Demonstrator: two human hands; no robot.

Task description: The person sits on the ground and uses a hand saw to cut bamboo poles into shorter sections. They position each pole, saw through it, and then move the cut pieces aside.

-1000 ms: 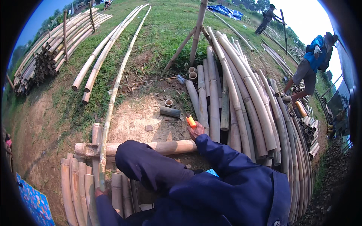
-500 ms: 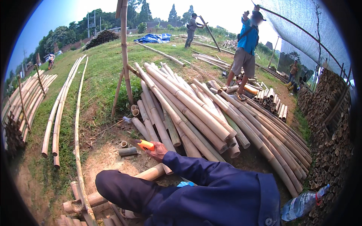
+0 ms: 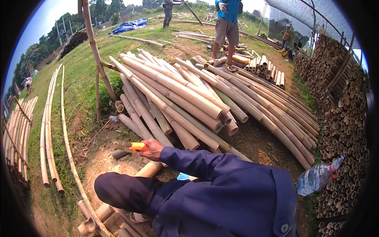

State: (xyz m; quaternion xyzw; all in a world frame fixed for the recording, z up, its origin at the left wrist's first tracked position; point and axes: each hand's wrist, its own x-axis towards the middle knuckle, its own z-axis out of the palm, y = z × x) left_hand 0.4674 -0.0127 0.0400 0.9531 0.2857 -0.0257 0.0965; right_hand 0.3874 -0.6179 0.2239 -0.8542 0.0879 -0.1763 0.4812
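Note:
My right hand (image 3: 152,150) is closed round the orange handle of a hand saw (image 3: 138,146). Its blade points left and lies level above sawdust-covered ground. Close below the hand, a thick bamboo pole (image 3: 148,170) runs on the ground, passing under my dark-clad bent knee (image 3: 118,189). A short cut bamboo piece (image 3: 119,153) lies by the blade. The navy sleeve (image 3: 197,161) of my right arm crosses the lower middle. My left hand does not show. Beyond the saw lies a big heap of long bamboo poles (image 3: 169,89).
A clear plastic bottle (image 3: 314,179) is at my right, beside stacked bamboo ends (image 3: 343,158). Long poles (image 3: 49,130) lie on grass to the left, near an upright post (image 3: 92,47). A person in a blue shirt (image 3: 227,15) stands behind the heap; another person (image 3: 167,12) holds a pole farther back.
My view has tilted down and shifted right, so the scene sits higher and farther left. The saw blade, blurred and slanted before, is now level and sharper. My right hand keeps its grip.

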